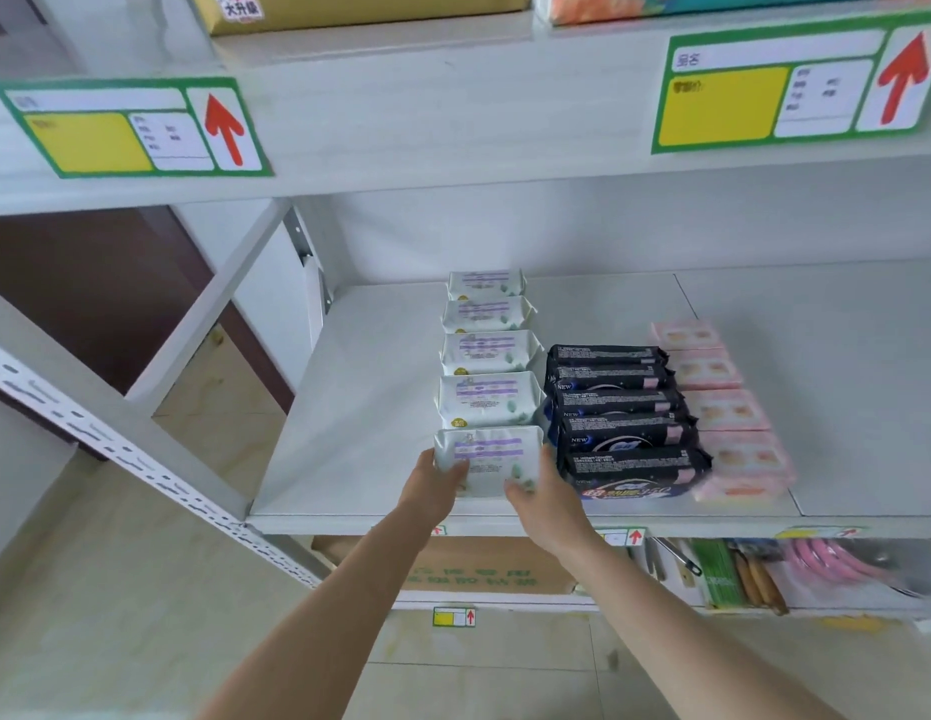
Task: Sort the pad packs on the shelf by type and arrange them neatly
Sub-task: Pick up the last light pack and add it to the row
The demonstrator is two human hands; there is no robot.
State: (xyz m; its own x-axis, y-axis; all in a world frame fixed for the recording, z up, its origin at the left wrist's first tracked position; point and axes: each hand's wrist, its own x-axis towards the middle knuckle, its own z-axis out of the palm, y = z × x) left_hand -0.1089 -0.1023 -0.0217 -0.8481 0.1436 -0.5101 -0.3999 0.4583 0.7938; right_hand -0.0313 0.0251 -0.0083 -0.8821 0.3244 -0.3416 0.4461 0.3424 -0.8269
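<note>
Three rows of pad packs stand on the white shelf [369,387]. The left row holds several white packs with purple print [486,350]. Beside it runs a row of black packs [616,407], then a row of pink packs [723,407]. The front white pack [489,454] sits at the near end of its row. My left hand [434,488] grips its left end with the thumb over the front. My right hand [543,498] grips its right end, wedged between it and the black row.
A shelf board with green-and-yellow price labels [135,129] hangs overhead. A slanted perforated metal post [141,470] runs at the left. Below the shelf are a cardboard box [479,569] and utensils [754,574]. The shelf's left and right parts are bare.
</note>
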